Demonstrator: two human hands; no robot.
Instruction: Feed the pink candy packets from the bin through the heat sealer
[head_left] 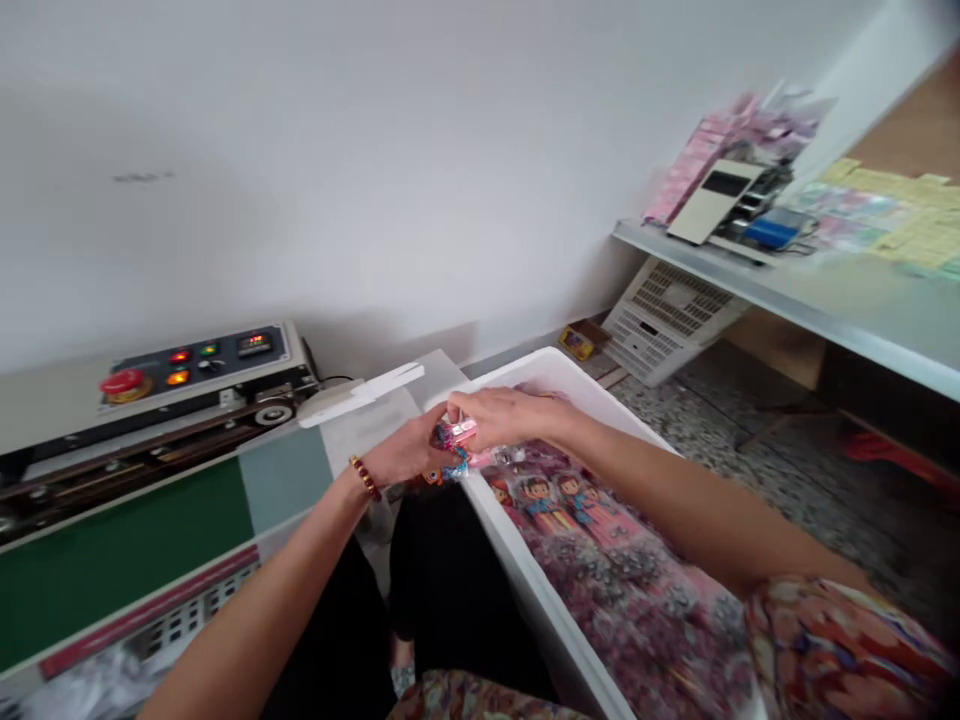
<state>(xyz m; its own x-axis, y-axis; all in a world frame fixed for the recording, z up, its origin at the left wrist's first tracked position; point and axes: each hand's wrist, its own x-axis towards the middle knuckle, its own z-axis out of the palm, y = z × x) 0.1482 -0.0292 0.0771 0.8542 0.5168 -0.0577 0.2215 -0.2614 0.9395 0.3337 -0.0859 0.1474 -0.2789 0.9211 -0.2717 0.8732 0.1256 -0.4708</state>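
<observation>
My left hand [409,455] and my right hand [504,415] meet over the near rim of a white bin [525,590]. Together they pinch a small clear packet with pink and blue contents [454,440]. My left wrist carries a bead bracelet [364,477]. The bin is full of similar packets printed with cartoon figures [592,540]. My right hand's fingers curl over the packet from above; my left hand grips it from the left side.
A sealing machine with a control panel, red button and lit lamps [187,370] and a green conveyor belt [112,550] stands at the left. A steel table [825,290] at the right bears boxes and a device. A white crate [667,320] leans on the floor.
</observation>
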